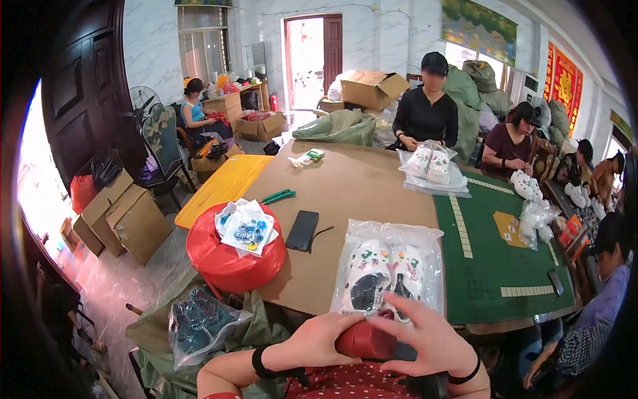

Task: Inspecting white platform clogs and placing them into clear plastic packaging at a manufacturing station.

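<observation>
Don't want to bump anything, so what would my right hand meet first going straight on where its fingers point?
Probably the clear bag of white clogs, ahead and slightly left of your right hand. Depth is unclear, though; the dark red object close beside it might come first.

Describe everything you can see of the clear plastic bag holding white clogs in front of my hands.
The clear plastic bag lies on the brown tabletop, looking thin, shiny and creased. Inside, two white clogs sit side by side, uppers dotted with multicoloured shapes, dark openings nearer the person. The right hand overlaps the bag's near end in view; contact is unclear.
</observation>
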A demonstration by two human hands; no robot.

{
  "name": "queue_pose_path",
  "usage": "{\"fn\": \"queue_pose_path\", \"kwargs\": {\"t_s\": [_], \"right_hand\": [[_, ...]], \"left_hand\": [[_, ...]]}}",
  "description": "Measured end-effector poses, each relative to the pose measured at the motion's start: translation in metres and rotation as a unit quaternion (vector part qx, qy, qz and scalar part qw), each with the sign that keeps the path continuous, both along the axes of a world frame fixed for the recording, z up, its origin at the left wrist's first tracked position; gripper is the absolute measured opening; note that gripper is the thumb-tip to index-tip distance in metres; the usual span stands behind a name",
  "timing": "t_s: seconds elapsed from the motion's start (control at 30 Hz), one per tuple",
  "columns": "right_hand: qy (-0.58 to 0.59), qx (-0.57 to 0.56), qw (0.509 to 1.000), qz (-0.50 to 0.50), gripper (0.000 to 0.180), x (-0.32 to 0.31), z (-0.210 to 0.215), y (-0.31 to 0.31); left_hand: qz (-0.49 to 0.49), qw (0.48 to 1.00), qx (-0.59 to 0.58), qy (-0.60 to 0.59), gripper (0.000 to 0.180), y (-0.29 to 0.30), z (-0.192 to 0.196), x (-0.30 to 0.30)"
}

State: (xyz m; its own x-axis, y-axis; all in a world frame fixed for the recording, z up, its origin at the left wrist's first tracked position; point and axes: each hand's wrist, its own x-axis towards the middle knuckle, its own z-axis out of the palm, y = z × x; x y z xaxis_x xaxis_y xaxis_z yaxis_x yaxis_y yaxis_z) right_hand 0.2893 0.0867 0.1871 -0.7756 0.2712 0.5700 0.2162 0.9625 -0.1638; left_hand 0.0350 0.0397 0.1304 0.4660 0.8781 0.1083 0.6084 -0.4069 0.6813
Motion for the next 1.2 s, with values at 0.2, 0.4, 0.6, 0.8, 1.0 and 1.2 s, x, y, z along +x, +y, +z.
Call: {"fn": "queue_pose_path", "kwargs": {"t_s": [0.2,0.4,0.6,0.8,1.0,1.2], "right_hand": [[-0.146,-0.293,0.930,-0.170,0.095,-0.009,-0.003,-0.019],[-0.002,-0.036,0.998,0.053,0.086,-0.001,-0.021,-0.001],[-0.037,-0.202,0.957,-0.203,0.082,-0.009,-0.032,-0.023],[-0.019,-0.329,0.944,0.031,0.096,0.014,-0.003,-0.004],[0.046,-0.262,0.936,0.232,0.078,0.003,-0.024,0.010],[0.192,-0.159,0.967,-0.053,0.078,-0.012,-0.047,-0.006]], "left_hand": [[-0.017,1.000,0.017,0.002,0.087,0.000,-0.008,0.001],[-0.038,0.997,-0.048,-0.046,0.089,0.007,0.004,0.007],[-0.002,0.999,0.037,0.023,0.088,0.008,-0.012,0.012],[-0.152,0.956,-0.157,-0.194,0.090,0.018,0.006,0.004],[-0.263,0.941,-0.179,-0.116,0.077,0.030,0.000,0.007],[-0.025,0.996,0.037,-0.079,0.085,0.029,0.004,0.021]]}}
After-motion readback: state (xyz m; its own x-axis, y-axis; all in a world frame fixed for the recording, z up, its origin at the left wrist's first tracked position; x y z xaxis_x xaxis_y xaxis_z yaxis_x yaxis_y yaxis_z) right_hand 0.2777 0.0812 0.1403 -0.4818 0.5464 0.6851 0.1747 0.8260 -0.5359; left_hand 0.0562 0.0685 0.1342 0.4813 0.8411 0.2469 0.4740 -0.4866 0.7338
